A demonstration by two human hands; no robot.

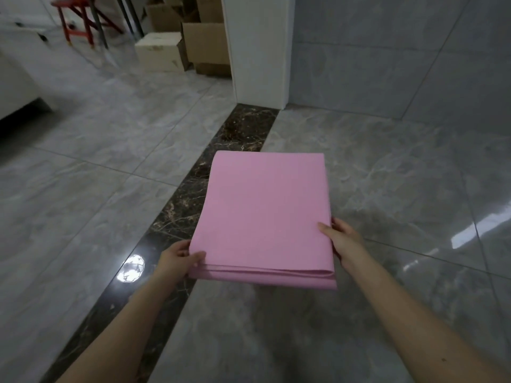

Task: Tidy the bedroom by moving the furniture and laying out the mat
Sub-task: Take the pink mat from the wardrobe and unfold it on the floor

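A folded pink mat (262, 214) sits in the centre of the frame, held flat above the floor (387, 189) by both hands. The left hand (177, 262) grips its lower left corner, thumb on top and fingers (184, 248) curled under the edge. The right hand (344, 240) holds the right edge near the lower corner, thumb lying on the top face, the other fingers wrapped round the side. The mat's folded layers show along its near edge.

Beneath it runs a dark marble strip (243, 128), crossing the grey tiles from the lower left of the frame up to a white door frame (257, 51) at top centre. A grey tiled wall (401, 51) fills the upper right. Beyond the door frame, cardboard boxes (193, 42) are stacked on the floor in the upper middle, and a red stool (80, 20) stands at the upper left, with dark metal legs beside it. At the left edge is what may be a white piece of furniture (16, 78), though it is blurred. A bright light reflection (132, 268) shines on the floor just left of the left hand.
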